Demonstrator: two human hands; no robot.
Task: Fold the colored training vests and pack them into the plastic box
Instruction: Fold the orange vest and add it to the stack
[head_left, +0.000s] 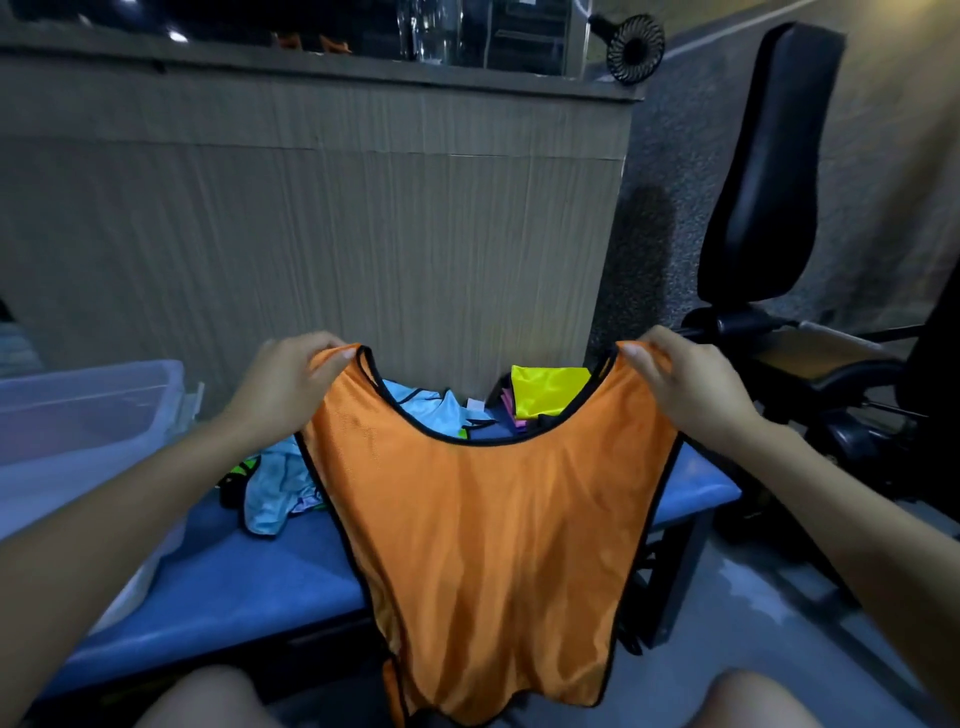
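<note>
An orange mesh vest (493, 545) with black trim hangs spread out in front of me, its hem down between my knees. My left hand (291, 379) grips its left shoulder strap and my right hand (685, 387) grips the right one, both held up at the same height. Behind the vest, on the blue bench (249, 582), lie a crumpled light blue vest (275, 488), a yellow vest (548, 392) and bits of green and pink ones. The clear plastic box (88, 415) stands at the bench's left end.
A ribbed grey counter front (363, 234) rises right behind the bench. A black padded gym machine (769, 208) stands to the right, close to my right arm. A small black fan (634, 49) sits on the counter top.
</note>
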